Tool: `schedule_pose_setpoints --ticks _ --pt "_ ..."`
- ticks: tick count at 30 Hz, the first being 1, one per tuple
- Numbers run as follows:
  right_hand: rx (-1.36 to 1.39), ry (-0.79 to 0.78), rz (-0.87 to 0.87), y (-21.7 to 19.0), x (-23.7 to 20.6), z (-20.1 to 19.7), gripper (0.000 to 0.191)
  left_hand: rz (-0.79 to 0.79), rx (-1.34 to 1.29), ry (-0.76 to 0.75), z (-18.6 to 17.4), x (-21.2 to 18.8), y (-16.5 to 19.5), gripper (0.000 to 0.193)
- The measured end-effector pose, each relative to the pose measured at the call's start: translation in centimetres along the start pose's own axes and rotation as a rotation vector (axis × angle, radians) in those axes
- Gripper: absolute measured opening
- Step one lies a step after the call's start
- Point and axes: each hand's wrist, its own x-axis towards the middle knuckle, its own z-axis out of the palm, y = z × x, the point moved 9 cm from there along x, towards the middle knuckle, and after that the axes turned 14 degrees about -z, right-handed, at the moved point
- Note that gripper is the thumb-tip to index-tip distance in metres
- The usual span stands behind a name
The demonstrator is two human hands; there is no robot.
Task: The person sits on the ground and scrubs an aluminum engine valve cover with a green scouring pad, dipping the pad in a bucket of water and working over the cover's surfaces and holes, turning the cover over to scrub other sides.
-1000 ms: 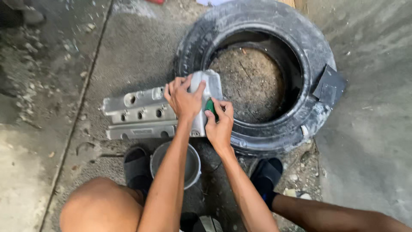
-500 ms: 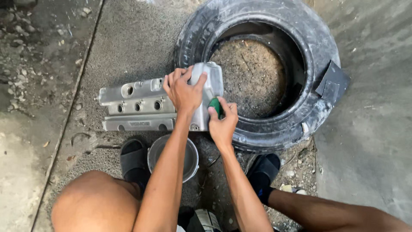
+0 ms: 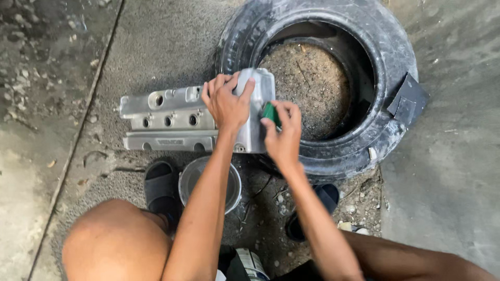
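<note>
Landmark: an old black tyre (image 3: 385, 135) lay flat on the concrete floor (image 3: 448, 208), with gritty dirt (image 3: 312, 83) filling its centre.

Metal cover: a long silver engine cover (image 3: 166, 122) with round holes along its top lay with one end propped on the tyre's near-left rim and the rest stretched away from the tyre to the left.

Left hand: the left hand (image 3: 226, 104) sat on top of the cover's end at the tyre's left rim, palm down, its fingers (image 3: 247, 88) spread apart and curled over the metal, pressing on it.

Right hand: the right hand (image 3: 284, 132) was at the same end of the cover, on the side that met the tyre, fingers drawn together and pinched on a pad.

Green pad: a small green pad (image 3: 270, 113) was clamped between the right thumb and fingers, touching the cover's end face just inside the tyre's rim.

Bucket: a small round grey bucket (image 3: 190, 179) stood just off the tyre's near-left edge, below the cover and partly behind the left forearm.

Sandals: one dark sandal (image 3: 160, 182) lay left of the bucket, well off the tyre; another (image 3: 325, 195) sat close against the tyre's near edge.

Dark sheet: a dark flat sheet (image 3: 409, 101) lay draped on the tyre's right rim.

Knee: a bare knee (image 3: 112, 242) was nearest the camera, well apart from the tyre.
</note>
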Motion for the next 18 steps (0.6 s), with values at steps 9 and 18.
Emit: schedule_pose_setpoints --ticks 9,18 --pt "-0.21 -0.527 -0.522 -2.9 4.0 1.7 0.052 0.145 0.103 0.176 -1.2 -0.1 1.7 0.05" --pt "-0.341 -0.543 -0.69 -2.1 2.1 2.7 0.068 -0.012 0.008 0.036 -1.9 0.3 2.0 0.044"
